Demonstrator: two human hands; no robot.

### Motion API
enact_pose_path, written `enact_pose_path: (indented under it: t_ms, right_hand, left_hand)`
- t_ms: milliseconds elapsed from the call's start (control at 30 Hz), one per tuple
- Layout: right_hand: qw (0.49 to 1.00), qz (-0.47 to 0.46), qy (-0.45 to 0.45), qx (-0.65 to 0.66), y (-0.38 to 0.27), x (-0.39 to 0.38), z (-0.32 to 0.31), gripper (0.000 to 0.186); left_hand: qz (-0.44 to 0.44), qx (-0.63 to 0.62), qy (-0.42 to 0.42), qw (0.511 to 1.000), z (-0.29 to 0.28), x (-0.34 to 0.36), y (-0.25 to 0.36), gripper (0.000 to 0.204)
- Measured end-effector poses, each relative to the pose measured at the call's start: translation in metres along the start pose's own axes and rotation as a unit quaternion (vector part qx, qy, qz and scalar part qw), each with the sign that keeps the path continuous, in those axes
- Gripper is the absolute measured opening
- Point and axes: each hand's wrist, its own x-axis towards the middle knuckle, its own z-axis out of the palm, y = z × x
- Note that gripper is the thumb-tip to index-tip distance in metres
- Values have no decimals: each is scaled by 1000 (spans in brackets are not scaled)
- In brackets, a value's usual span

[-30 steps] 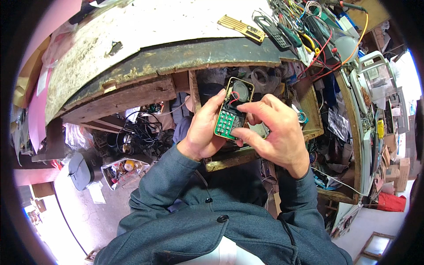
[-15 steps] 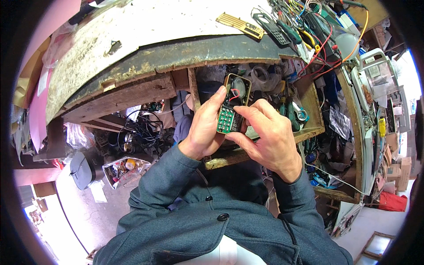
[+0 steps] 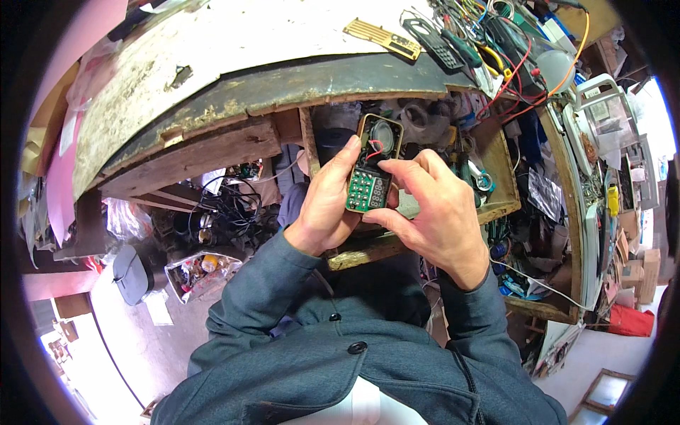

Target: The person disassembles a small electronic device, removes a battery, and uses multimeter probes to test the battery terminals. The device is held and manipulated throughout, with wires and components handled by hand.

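Head view: at frame centre, gripping an opened handheld device (image 3: pixel 370 165) in the left hand (image 3: pixel 327 202), fingers closed around its left side. Exposing a round speaker (image 3: pixel 383 133) and a green board (image 3: pixel 360 185). Over its lower right, parting thumb and forefinger of the right hand (image 3: pixel 443 221); cannot tell if gripping. Lying above on the bench (image 3: pixel 283 35), near the upper edge: a gold panel (image 3: pixel 381 37).
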Motion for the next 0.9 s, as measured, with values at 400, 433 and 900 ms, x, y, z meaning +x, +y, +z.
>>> enact_pose_path:
  t_ms: [400, 433, 900]
  right_hand:
    - [999, -14, 37, 26, 3, -2, 1, 49]
    - [999, -11, 37, 32, 3, -2, 2, 49]
    - [963, 61, 81, 248, 29, -11, 2, 28]
  left_hand:
    - [2, -13, -19, 1000, 3, -1, 1, 52]
    - [-2, -7, -15, 1000, 1, -1, 0, 54]
    - [-5, -34, -60, 998, -7, 3, 1, 52]
